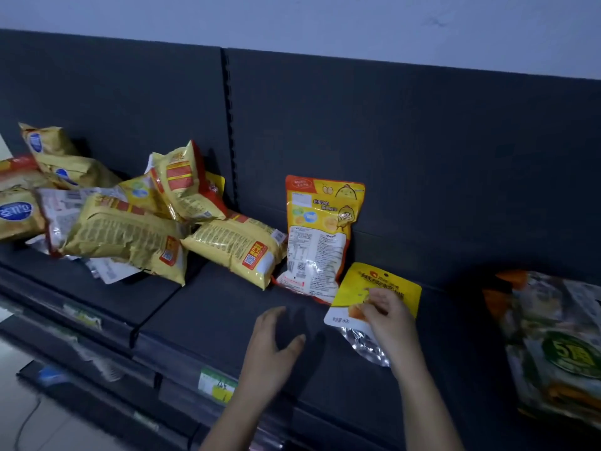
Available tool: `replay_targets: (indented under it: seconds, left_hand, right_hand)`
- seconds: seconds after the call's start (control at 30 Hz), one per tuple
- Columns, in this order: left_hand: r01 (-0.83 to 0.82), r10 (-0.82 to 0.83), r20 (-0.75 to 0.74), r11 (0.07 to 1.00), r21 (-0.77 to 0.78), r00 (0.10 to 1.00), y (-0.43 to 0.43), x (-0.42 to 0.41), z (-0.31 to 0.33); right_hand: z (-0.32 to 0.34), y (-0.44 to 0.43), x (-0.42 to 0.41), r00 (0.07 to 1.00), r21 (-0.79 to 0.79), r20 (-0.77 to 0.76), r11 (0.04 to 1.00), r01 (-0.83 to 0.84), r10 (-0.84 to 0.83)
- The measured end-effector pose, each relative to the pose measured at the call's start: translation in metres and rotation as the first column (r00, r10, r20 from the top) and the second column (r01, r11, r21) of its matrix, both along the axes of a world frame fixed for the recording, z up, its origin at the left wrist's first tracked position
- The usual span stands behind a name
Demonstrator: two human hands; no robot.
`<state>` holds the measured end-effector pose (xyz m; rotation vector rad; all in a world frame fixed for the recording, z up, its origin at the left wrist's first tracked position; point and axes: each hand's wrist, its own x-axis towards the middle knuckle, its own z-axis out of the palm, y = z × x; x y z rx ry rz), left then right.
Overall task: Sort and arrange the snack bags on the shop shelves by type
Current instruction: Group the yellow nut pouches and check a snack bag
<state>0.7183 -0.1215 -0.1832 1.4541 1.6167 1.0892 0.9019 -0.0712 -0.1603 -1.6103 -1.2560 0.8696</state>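
Head view, right hand pinching small yellow snack pouch, silver underside showing, left hand spread, empty

Shop fixtures and surroundings, head view

A pale wall runs above the dark back panel, which is split by 1 vertical slotted upright. Along the front edge sits a price rail carrying a green and yellow price label with handwritten figures too blurred to read; a second, fainter label sits further left on the same edge. A light floor shows at lower left, with a thin dark cable lying across it. A small blue item beside the rail cannot be identified.
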Motion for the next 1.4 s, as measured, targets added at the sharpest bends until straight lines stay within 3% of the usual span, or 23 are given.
replay_targets:
  seconds: [0.2,0.4,0.57,0.73,0.97,1.07,1.17,1.23,1.27,1.33,1.4]
  left_hand:
    - [0.023,-0.025,0.042,0.999,0.045,0.999,0.061,-0.008,0.014]
    - [0.103,-0.102,0.137,0.995,0.003,0.985,0.105,-0.008,0.016]
    - [0.163,-0.152,0.197,0.986,-0.038,0.968,0.118,-0.015,0.012]
    - [0.218,-0.239,0.191,0.968,0.123,0.952,0.114,-0.028,0.019]
    - [0.160,-0.192,0.044,0.910,0.383,0.980,0.121,-0.051,0.055]
    - [0.309,-0.313,-0.054,0.871,0.382,0.948,0.110,-0.038,0.068]
    - [0.450,-0.421,-0.160,0.851,0.272,0.893,0.102,-0.008,0.060]
    - [0.496,-0.497,-0.039,0.852,0.169,0.867,0.095,0.018,0.057]
    - [0.530,-0.538,0.157,0.843,0.095,0.828,0.090,0.033,0.059]
    - [0.632,-0.547,0.518,0.775,0.016,0.657,0.075,0.067,0.062]
    - [0.721,-0.541,0.616,0.690,-0.064,0.573,0.061,0.102,0.061]
  right_hand:
    - [0.003,0.051,-0.026,0.983,-0.127,0.090,0.981,-0.145,0.157]
    - [-0.003,0.080,-0.043,0.986,-0.137,-0.090,0.978,-0.154,0.143]
    - [-0.013,0.089,-0.055,0.989,-0.092,-0.123,0.991,-0.094,0.082]
    - [-0.004,0.077,-0.078,0.967,0.031,-0.254,0.999,-0.013,0.020]
    - [0.036,0.056,-0.102,0.912,0.250,-0.403,0.948,0.195,-0.082]
    - [0.050,0.033,-0.085,0.903,0.259,-0.414,0.936,0.238,-0.115]
    - [0.061,0.009,-0.052,0.921,0.244,-0.380,0.951,0.191,-0.087]
    - [0.066,-0.011,-0.026,0.920,0.227,-0.388,0.962,0.155,-0.057]
    - [0.069,-0.021,-0.015,0.925,0.224,-0.374,0.962,0.156,-0.063]
    - [0.070,-0.041,0.008,0.939,0.237,-0.323,0.950,0.204,-0.121]
    - [0.067,-0.060,0.030,0.946,0.264,-0.268,0.930,0.254,-0.182]
